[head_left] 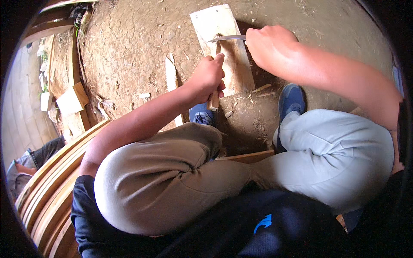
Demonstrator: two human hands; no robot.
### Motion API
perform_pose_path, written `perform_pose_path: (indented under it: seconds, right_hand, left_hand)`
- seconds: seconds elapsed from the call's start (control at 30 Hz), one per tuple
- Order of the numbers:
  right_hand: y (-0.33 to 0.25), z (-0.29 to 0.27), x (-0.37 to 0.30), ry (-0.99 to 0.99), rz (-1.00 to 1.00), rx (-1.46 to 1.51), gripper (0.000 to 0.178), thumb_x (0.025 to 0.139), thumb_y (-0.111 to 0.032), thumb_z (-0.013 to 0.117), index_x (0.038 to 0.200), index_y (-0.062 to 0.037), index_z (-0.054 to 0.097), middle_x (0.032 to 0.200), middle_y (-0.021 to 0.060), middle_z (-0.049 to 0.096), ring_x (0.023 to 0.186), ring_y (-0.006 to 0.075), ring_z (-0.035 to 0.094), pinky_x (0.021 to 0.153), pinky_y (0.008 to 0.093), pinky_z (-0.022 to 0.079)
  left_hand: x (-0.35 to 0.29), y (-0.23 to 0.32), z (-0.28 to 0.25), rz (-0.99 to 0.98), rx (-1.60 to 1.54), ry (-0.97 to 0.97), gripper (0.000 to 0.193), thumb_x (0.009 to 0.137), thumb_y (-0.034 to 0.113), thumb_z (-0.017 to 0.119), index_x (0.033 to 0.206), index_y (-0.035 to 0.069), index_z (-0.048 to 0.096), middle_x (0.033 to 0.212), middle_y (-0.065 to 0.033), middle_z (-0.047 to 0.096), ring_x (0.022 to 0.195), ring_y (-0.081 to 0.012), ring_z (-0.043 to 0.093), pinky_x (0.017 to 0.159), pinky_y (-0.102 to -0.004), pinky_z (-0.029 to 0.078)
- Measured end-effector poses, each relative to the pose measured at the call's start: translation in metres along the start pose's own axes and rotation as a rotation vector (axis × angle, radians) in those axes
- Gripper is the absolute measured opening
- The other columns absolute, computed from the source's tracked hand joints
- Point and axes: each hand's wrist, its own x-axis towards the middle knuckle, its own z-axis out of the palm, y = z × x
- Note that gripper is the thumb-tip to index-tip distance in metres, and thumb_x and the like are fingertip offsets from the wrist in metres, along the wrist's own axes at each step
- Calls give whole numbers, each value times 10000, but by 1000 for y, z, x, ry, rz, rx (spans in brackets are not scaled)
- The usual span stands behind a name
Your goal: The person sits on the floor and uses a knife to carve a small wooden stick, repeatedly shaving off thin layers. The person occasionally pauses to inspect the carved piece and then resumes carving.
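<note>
Stick (213,103) clutched by closed fingers of left hand (208,74) over wooden slab (210,19), probably for steadiness; curved blade (232,38) above slab, gripped by right hand (269,45) from slab's right side, seemingly for free swing

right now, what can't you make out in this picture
All in the head view:
Grip end of the curved grey metal blade: hidden inside the right hand.
Middle of the narrow brown wooden stick: covered by the left hand.
Heel of the dark blue left shoe: hidden behind the grey left trouser leg.
</note>
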Motion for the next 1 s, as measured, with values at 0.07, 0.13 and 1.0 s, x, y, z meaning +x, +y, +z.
perform_pose_path:
  seconds: [0.07,0.13,1.0]
  right_hand:
    - [-2,4,1,39,19,14,123,854,-73,484,859,20,563,717,210,661,681,345,681,593,419,555]
    - [-4,2,2,23,-7,9,114,858,-67,482,868,23,551,713,213,659,677,343,681,582,415,555]
    - [-7,-15,-16,6,56,-4,125,872,-81,483,897,25,545,738,217,658,710,365,670,613,445,546]
  left_hand:
    - [-2,0,1,-11,33,45,314,981,377,398,963,64,417,730,-23,414,471,-125,440,365,-319,415]
    - [-3,0,-2,-22,44,52,327,979,386,403,964,59,415,749,-29,418,490,-127,449,375,-322,422]
    - [-3,5,2,-12,142,57,403,969,357,391,906,-37,447,703,-113,504,524,-204,543,419,-382,497]
